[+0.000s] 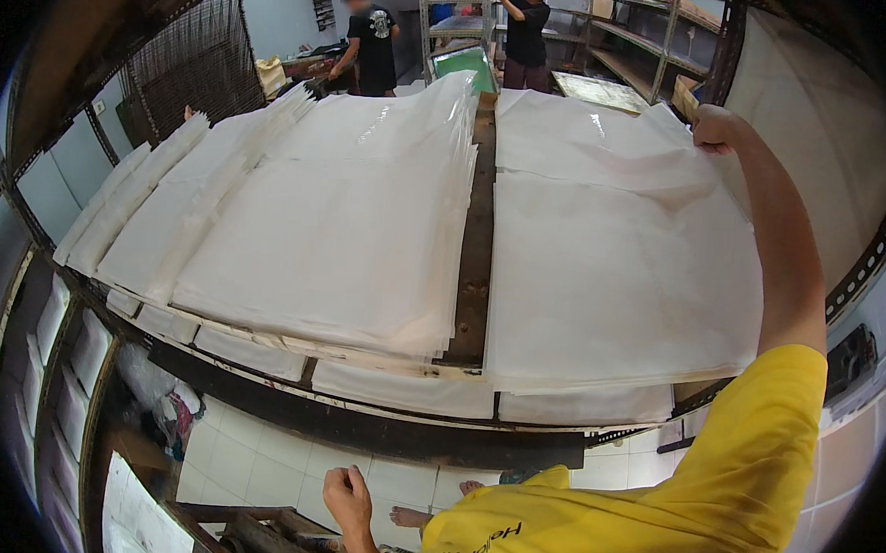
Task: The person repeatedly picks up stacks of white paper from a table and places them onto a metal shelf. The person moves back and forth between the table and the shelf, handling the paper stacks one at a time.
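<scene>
My right arm reaches out over the right-hand stack of whitish, translucent plastic sheets. At its far right corner, the fingers of my right hand are curled closed on the edge of a sheet. The near half of that stack lies flat, with a crease across its far part. My left hand hangs low in front of the shelf, away from the sheets, its fingers curled in and nothing visible in them. To the left, a wider stack of similar sheets lies with ragged, overlapping edges.
A dark gap separates the stacks on the metal-framed rack. Below, another shelf holds more sheets. A wooden frame stands low at left. Two people work at the back, beside a green-faced frame and metal shelving.
</scene>
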Available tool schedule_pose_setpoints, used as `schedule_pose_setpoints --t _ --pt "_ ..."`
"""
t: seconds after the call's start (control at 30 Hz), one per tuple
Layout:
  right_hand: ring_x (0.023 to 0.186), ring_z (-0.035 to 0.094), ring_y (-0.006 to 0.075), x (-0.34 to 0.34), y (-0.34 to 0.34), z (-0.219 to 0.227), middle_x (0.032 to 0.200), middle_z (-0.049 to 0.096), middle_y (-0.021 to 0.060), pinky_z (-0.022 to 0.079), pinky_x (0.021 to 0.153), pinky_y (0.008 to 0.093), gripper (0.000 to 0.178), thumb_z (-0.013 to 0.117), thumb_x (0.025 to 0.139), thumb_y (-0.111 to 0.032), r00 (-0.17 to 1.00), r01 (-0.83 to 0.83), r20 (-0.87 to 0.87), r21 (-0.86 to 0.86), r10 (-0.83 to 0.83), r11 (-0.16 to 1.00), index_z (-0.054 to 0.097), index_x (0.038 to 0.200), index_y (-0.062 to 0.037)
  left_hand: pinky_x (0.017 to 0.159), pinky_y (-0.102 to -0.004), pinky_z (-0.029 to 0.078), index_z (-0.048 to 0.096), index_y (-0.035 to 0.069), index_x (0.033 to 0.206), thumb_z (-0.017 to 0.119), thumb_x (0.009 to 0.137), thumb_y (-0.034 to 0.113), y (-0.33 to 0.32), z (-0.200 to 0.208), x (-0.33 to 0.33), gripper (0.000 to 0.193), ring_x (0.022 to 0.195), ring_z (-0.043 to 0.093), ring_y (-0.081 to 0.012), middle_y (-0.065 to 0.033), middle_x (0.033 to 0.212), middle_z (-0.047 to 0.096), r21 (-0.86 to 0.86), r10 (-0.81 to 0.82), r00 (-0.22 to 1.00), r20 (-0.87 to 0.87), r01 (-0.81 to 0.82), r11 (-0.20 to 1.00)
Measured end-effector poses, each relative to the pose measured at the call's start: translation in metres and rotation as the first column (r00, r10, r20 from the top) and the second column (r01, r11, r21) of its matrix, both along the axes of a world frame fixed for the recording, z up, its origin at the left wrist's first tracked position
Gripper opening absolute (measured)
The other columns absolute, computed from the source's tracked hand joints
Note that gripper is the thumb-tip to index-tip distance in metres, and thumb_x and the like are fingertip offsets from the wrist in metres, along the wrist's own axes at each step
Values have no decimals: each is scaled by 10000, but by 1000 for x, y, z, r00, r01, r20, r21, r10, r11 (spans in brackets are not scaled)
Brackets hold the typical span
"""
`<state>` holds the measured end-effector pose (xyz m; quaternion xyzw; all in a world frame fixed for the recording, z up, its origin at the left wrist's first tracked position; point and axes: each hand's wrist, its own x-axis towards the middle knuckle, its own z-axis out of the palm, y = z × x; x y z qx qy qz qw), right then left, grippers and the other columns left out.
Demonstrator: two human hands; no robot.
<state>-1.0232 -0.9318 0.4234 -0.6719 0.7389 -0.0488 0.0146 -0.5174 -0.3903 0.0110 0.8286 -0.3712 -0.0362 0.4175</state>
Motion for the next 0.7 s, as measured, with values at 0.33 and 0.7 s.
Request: schedule_pose_setpoints --t 0.33,0.7 --pt "404 561 204 30 27 19 559 578 109 406 342 383 28 578 730 -7 989 -57 -141 -38 51 998 596 732 15 594 -457 418 552 -34 719 635 890 111 4 -8 9 239 634 537 -368 -185 708 554 9 -15 1000 -6 15 1000" --pt "787 527 99 373 137 110 930 553 31 450 615 273 279 537 961 -243 491 -824 -128 -391 862 411 547 1193 -88 657 -466 486 620 0 756 631 892 214 57 26 59 253 720 608 -375 -183 769 601 65 215 976 -33 -213 975"
